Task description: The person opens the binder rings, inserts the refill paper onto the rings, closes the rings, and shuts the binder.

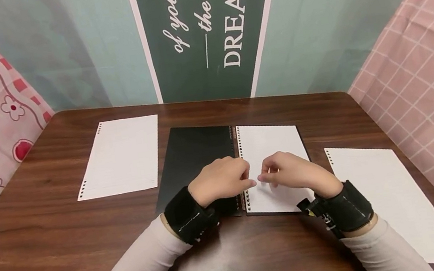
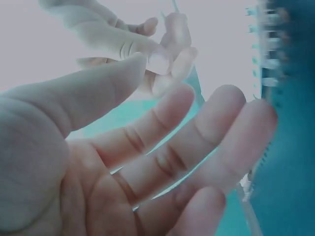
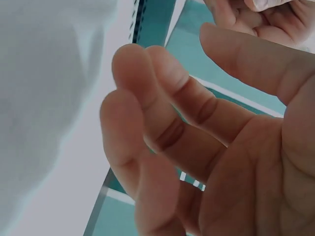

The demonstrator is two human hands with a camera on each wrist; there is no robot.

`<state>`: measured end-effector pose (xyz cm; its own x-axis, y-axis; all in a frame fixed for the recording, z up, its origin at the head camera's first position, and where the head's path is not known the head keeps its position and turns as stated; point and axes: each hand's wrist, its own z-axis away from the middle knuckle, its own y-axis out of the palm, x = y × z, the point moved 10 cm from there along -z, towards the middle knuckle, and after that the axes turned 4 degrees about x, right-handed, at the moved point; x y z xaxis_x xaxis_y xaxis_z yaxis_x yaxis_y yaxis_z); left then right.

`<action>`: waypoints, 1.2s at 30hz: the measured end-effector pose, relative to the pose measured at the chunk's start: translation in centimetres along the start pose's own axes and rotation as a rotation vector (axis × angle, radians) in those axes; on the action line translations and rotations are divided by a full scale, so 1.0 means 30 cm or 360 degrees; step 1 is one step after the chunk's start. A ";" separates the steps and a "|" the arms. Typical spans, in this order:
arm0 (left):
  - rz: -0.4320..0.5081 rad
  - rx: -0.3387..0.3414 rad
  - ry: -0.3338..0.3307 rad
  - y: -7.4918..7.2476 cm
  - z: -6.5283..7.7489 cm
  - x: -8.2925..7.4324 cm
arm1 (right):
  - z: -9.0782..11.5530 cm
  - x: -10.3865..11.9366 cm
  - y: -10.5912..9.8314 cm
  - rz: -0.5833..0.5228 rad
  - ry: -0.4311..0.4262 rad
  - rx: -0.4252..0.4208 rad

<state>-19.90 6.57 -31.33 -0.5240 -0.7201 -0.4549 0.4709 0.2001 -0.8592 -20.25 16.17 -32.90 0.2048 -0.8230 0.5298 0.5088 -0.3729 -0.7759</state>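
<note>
A black ring binder (image 1: 198, 152) lies spread on the table, with a white punched sheet (image 1: 273, 140) on its right half and rings along the middle. Over the binder's spine hovers my left hand (image 1: 221, 178); its wrist view shows loosely bent fingers (image 2: 162, 162) and nothing held. My right hand (image 1: 290, 170) is above the white sheet, a small distance from the left. Its fingers (image 3: 162, 123) are bent loosely too, with a gap to the thumb and nothing between them. Whether any fingertip touches the paper, I cannot tell.
One loose punched sheet (image 1: 120, 155) lies to the left on the brown wooden table (image 1: 47, 247). Another loose sheet (image 1: 388, 193) lies at the right, partly under my right forearm. A green curtain (image 1: 102, 54) with lettering hangs behind the table, and pink cloths flank both sides.
</note>
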 end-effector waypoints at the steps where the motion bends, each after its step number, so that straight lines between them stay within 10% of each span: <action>1: -0.0003 0.0007 -0.0003 -0.004 -0.008 -0.006 | 0.003 -0.006 -0.005 -0.0004 0.0014 -0.0003; 18: 0.0012 0.0056 -0.0040 0.010 -0.095 -0.070 | 0.105 -0.106 -0.157 0.0010 0.0109 -0.0185; 36: 0.0053 -0.0067 0.0176 0.019 -0.103 -0.156 | 0.164 -0.176 -0.247 0.0073 0.0235 -0.0396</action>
<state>-19.36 12.11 -30.41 -0.5850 -0.6353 -0.5042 0.4602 0.2519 -0.8513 -20.97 25.38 -28.25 0.0896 -0.8882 0.4507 0.2773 -0.4123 -0.8678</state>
